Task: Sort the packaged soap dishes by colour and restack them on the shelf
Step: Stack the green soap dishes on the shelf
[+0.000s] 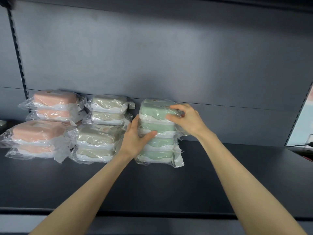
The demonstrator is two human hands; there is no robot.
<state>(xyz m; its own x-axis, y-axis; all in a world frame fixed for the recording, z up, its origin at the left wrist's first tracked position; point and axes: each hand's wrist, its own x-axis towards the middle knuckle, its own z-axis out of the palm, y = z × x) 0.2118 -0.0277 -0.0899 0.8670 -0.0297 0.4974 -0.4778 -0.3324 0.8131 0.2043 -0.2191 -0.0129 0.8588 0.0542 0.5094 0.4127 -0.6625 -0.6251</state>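
On the dark shelf (152,184) stand piles of soap dishes in clear plastic wrap. A tall green stack (157,146) rises at the middle right. My left hand (137,138) holds its left side, with the thumb across the front. My right hand (184,119) grips the top green dish (154,112) at its right end. Two beige stacks (96,141) sit just left of the green one, one behind the other. Two pink stacks (35,136) stand further left, also front and back.
The grey back panel (169,56) closes the shelf behind the stacks. A slotted upright (18,53) runs down at the left. At the right edge a cable and a light object (304,143) show. Bare shelf surface lies in front of and right of the stacks.
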